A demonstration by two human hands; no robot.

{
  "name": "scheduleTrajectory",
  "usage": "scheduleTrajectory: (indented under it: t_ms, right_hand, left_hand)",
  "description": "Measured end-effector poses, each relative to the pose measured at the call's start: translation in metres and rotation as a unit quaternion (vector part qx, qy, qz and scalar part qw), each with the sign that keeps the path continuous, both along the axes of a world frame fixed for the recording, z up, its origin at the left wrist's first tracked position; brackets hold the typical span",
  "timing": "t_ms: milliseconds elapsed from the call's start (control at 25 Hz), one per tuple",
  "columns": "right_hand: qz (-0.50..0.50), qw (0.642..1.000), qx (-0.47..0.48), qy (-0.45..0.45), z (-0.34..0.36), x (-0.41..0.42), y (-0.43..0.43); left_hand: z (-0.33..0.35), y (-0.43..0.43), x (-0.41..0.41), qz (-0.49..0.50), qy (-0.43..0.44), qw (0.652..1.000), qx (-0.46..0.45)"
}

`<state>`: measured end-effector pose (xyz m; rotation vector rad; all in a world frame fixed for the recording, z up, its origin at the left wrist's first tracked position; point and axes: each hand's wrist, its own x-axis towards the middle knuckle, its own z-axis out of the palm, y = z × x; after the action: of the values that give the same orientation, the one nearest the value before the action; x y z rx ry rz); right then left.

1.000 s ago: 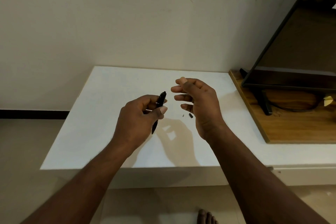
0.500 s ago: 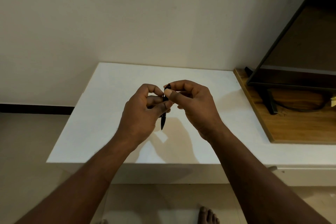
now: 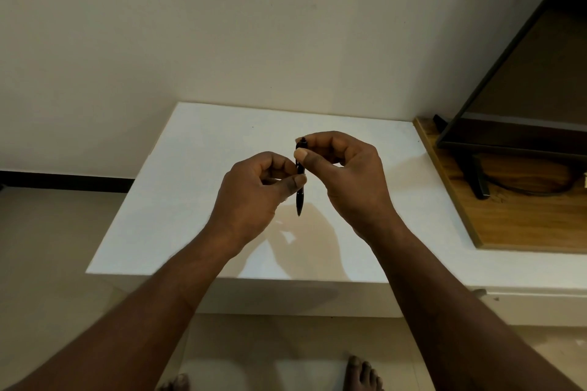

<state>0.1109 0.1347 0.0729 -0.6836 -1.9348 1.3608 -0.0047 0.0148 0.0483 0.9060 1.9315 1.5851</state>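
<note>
A black pen (image 3: 300, 197) stands nearly upright, tip down, above the white table (image 3: 197, 168). My left hand (image 3: 254, 197) pinches its middle between thumb and curled fingers. My right hand (image 3: 346, 171) pinches the pen's upper end between thumb and forefinger, just above the left hand. The middle of the pen's barrel is hidden behind my thumbs. Both hands hover over the table's centre, not touching it.
A wooden board (image 3: 524, 216) lies on the right of the table and carries a dark flat screen (image 3: 521, 98) on a black stand (image 3: 478, 178) with a cable. The wall rises behind. My bare toes (image 3: 362, 371) show on the floor below the table's front edge.
My right hand came from open and apart to pinching the pen's top. The small black piece seen on the table a second ago is now out of sight. The pen has turned more upright.
</note>
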Motion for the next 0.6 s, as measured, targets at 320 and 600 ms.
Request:
scheduleTrajectory:
  t_ms: [320, 600]
  right_hand:
    - [-0.003, 0.998, -0.065, 0.027, 0.0015, 0.0004, 0.0015]
    - [-0.003, 0.998, -0.064, 0.017, 0.0015, -0.0006, 0.0011]
  left_hand:
    - [-0.0012, 0.0008, -0.0003, -0.003, -0.007, 1.000, -0.004]
    - [-0.0021, 0.0009, 0.0002, -0.009, 0.002, 1.000, -0.007]
